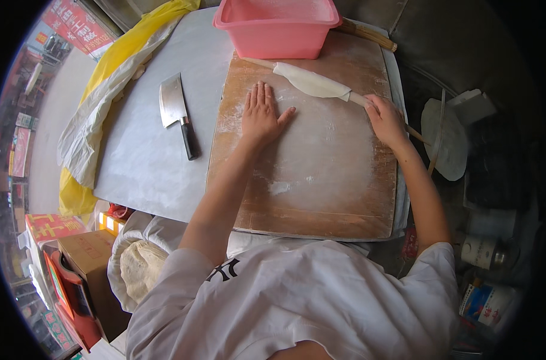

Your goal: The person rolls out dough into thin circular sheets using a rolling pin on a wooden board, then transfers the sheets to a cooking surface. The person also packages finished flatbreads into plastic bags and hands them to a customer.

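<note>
My left hand (263, 117) lies palm down on the floured wooden board (312, 216), fingers stretched out and thumb spread, with nothing in it. Toward the board's far right, my right hand (385, 122) is closed round a long thin rolling pin (358, 99). A pale sheet of dough (312, 82) is wrapped round the pin's middle, and one curved edge droops toward me. The pin slants from the far left to the near right, and its near end sticks out past my right hand beyond the board's edge.
A pink plastic tub (276, 39) stands at the board's far edge, with wooden sticks (369, 36) beside it. Left of the board, a cleaver (174, 103) lies on the grey tabletop (147, 171). Low at left, a cloth-lined container holds dough (142, 270) beside a cardboard box (87, 255).
</note>
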{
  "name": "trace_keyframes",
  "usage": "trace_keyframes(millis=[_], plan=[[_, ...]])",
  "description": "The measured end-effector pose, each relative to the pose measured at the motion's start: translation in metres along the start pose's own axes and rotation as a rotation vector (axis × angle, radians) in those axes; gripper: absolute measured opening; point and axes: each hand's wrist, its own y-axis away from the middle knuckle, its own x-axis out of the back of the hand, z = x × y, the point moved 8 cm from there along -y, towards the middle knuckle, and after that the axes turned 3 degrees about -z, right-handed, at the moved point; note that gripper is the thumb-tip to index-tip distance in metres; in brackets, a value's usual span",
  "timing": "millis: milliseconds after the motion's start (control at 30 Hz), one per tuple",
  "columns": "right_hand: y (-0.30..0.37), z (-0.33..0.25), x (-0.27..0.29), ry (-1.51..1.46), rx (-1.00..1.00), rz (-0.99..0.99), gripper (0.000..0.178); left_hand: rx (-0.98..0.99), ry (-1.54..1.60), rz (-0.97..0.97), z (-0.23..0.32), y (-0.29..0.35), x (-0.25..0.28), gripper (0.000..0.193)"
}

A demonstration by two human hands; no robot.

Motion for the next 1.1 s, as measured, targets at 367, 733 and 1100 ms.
trace_keyframes(millis=[367,733,1100], plan=[[0.028,0.022,-0.04,0.142,0.264,0.282,0.027,0.335,0.016,0.077,-0.027,0.149,0.037,0.085],[0.111,0.014,-0.031,0.064,0.352,0.127,0.036,-0.148,0.122,0.201,0.099,0.121,0.033,0.072],[0.168,-0.107,-0.066,-0.06,0.356,-0.106,0.078,-0.243,0.25,-0.039,0.111,0.178,0.028,0.07]])
